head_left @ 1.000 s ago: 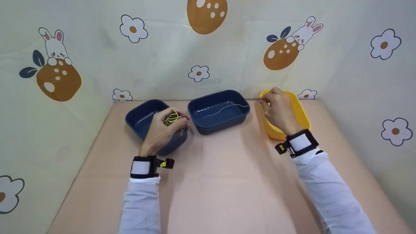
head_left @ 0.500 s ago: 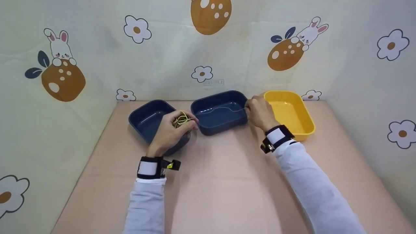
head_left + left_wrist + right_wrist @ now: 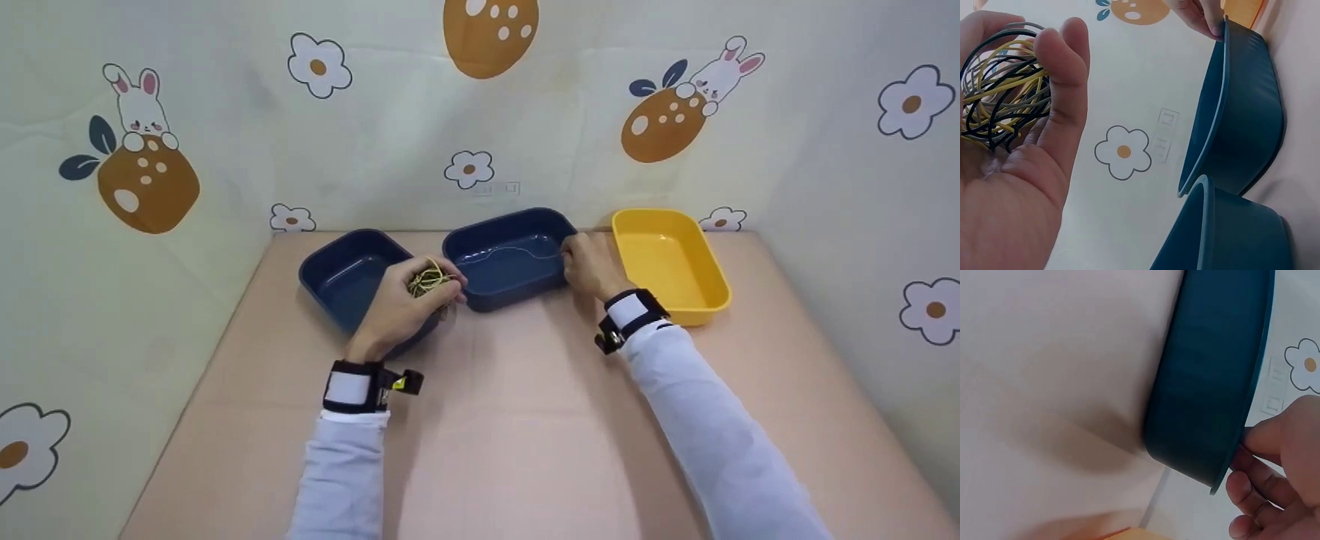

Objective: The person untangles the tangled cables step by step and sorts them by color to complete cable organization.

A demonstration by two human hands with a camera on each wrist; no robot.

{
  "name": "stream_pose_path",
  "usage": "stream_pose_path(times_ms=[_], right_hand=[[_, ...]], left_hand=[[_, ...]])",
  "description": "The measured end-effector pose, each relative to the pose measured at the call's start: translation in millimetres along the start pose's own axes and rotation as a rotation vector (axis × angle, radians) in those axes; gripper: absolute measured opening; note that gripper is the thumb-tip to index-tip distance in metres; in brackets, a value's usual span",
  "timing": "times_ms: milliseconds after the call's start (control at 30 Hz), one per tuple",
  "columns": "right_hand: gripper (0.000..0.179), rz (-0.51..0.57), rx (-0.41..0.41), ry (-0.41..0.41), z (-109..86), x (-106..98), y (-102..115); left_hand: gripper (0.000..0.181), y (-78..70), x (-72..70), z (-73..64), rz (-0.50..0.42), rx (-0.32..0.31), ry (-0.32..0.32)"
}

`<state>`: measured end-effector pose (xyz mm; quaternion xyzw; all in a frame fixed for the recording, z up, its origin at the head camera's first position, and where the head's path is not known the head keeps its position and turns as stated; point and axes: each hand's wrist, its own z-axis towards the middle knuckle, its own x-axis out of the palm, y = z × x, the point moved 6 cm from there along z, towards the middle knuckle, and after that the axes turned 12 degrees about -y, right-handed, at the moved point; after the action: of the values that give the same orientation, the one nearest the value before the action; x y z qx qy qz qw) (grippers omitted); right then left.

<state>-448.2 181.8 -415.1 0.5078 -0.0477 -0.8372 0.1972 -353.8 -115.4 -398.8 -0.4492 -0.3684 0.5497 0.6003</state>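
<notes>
My left hand [image 3: 395, 304] holds a tangled bundle of wires [image 3: 1008, 93], yellow, black and grey, in its curled fingers, over the right end of the left dark blue bin [image 3: 330, 259]. My right hand [image 3: 594, 264] is at the right end of the middle dark blue bin [image 3: 517, 291]. Its thumb and fingertips reach over the rim and pinch the end of a thin grey wire [image 3: 517, 249], which stretches across that bin's inside. In the right wrist view the bin wall hides the very fingertips and the wire.
To the right of my right hand stands a yellow bin [image 3: 667, 262]. All three bins sit along the back of the pink-covered table [image 3: 510, 435], close to the patterned wall [image 3: 390, 135].
My right hand has moved left from the yellow bin to the middle bin's right rim, bringing the wire end with it. The wire now lies slacker. My left hand keeps its bundle.
</notes>
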Motion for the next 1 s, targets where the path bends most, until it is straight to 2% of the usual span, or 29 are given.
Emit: stream_pose_path(times_ms=[167,400,567,700,1000], right_hand=[[0.018,0.136,-0.050,-0.061,-7.4,-13.6,5.1],[0.011,0.315,-0.155,-0.146,-34.7,-45.4,26.3],[0.008,0.412,-0.224,-0.143,-58.1,-65.8,46.2],[0.005,0.471,-0.246,-0.131,-72.7,-76.7,58.2],[0.009,0.649,-0.282,-0.063,-95.4,-80.3,73.6]], left_hand=[[0.016,-0.7,13.0,0.6,-0.029,0.024,0.040],[0.033,2.9,37.2,-1.6,-0.026,0.014,0.089],[0.043,5.1,53.5,-4.9,-0.006,0.009,0.131],[0.048,5.7,63.8,-6.5,0.015,0.026,0.157],[0.047,8.2,84.9,-13.1,0.037,0.008,0.225]])
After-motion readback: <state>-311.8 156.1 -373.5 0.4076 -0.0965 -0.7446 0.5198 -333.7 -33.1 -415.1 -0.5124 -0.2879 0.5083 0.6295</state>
